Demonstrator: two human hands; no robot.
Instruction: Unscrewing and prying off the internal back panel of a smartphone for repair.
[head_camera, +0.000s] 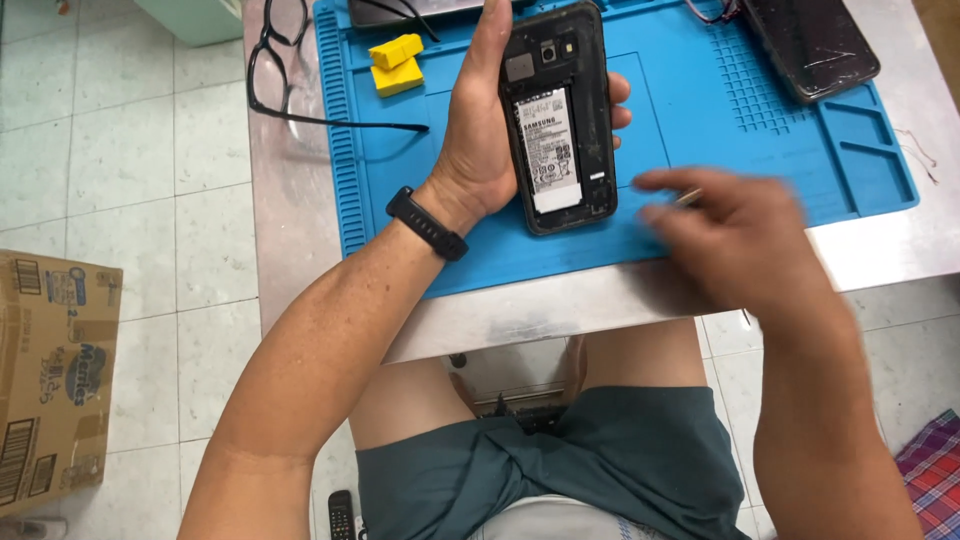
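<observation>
Open-backed phone (556, 115) held above blue mat (700, 110).
Left hand (487, 130) wrapped around phone, battery side up, over mat's middle. Right hand (725, 235) blurred at mat's near edge, fingers pinched on thin tool (688, 197). Yellow blocks (396, 63) on mat's far left; glasses (290, 70) left of mat on tabletop (290, 230).
</observation>
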